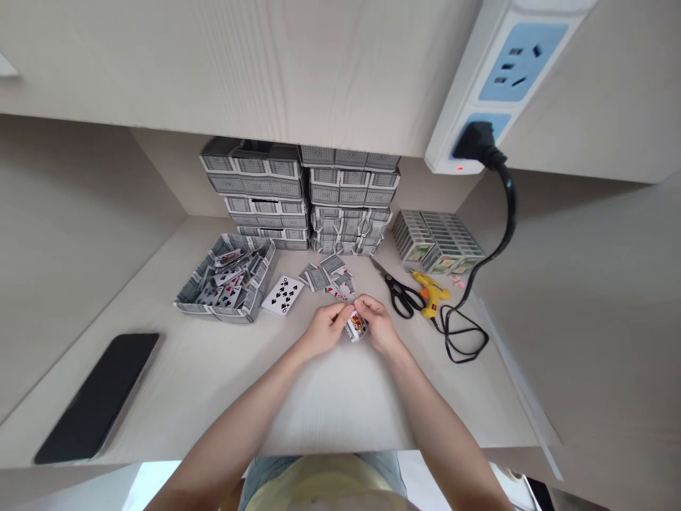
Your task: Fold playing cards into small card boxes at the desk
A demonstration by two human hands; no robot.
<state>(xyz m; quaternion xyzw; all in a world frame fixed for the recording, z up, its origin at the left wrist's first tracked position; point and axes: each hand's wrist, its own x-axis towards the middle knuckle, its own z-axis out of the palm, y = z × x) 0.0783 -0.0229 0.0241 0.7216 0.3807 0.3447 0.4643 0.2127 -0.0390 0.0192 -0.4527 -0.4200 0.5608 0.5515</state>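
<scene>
Between my two hands is a playing card (355, 326) with a coloured court figure, held just above the desk. My left hand (325, 328) pinches its left side near the top, and my right hand (375, 321) pinches the right side. Whether the card is folded, or more than one, I cannot tell. Just beyond my fingers lie several loose playing cards (334, 272), some face down. A neat stack of cards (283, 295) with a spade card on top sits to their left. Further left, a box made of folded cards (242, 312) contains many loose cards.
Stacked boxes of folded cards (351, 195) stand against the back wall. Right of my hands lie black scissors (407, 297), a yellow glue gun (433, 292) with a looped cord, and packs of cards (439, 241). A phone (98, 397) lies left; a power strip (511, 78) hangs upper right.
</scene>
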